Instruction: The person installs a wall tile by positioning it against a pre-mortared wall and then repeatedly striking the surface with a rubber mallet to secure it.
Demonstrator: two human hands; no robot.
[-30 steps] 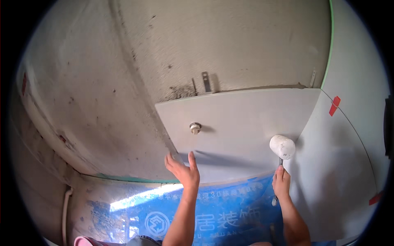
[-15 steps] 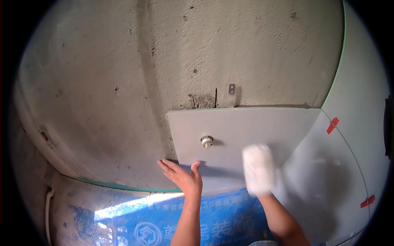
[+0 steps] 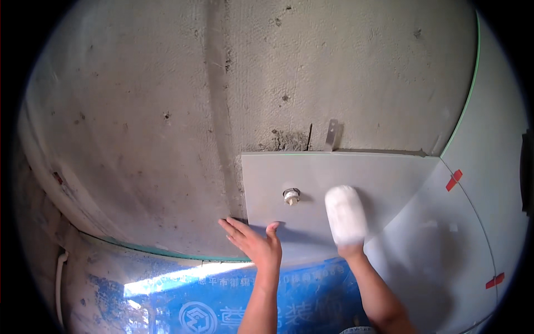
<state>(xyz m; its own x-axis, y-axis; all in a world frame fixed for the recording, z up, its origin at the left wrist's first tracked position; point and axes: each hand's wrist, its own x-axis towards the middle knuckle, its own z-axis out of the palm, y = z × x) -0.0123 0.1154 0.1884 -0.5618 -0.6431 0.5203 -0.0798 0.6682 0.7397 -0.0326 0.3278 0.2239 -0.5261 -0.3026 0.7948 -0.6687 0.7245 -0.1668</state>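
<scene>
A pale grey wall tile has a round cut-out with a pipe fitting through it; a metal bracket stands at its top edge. My left hand is open at the tile's lower-left edge, fingers spread toward the bare concrete wall; whether it touches cannot be told. My right hand grips a white-headed mallet, motion-blurred over the tile's lower right part, right of the fitting. The mallet head hides most of its handle.
A tiled side wall stands at the right with red clips along its seam. Printed blue protective sheeting covers the floor below. A white pipe runs in the lower-left corner.
The mallet has moved leftward and blurred, coming higher over the tile since half a second ago. The view has shifted, so the tile sits further right and lower. My left hand remains open.
</scene>
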